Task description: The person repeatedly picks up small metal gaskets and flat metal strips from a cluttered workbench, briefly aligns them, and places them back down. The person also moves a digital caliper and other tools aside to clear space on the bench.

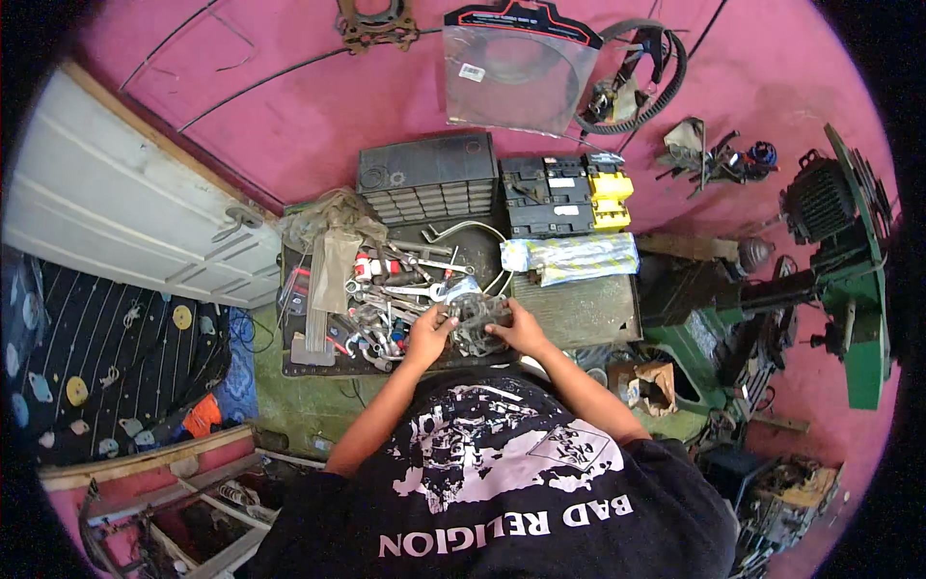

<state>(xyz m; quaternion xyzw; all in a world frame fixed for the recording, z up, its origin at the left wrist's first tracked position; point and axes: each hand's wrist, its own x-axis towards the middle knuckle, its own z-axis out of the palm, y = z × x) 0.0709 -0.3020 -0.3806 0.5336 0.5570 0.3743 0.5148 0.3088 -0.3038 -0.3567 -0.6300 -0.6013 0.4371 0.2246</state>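
Between my two hands is a dark grey, greasy metal engine part (479,328) of uneven shape, at the front edge of the workbench; its exact kind cannot be made out. My left hand (432,333) grips its left side, thumb on top. On the opposite side my right hand (519,328) has thumb and fingers closed round the edge. Left of the part lies a heap of wrenches (405,289) and other hand tools, close to my left hand. A curved metal strap (473,228) arches behind the part.
A drawer cabinet (424,164), black and yellow bins (564,198) and a wrapped packet (569,257) line the bench's back. To the right stands a green drill press (863,318). A white door (145,203) is at left. Belts (675,87) hang on the pink wall.
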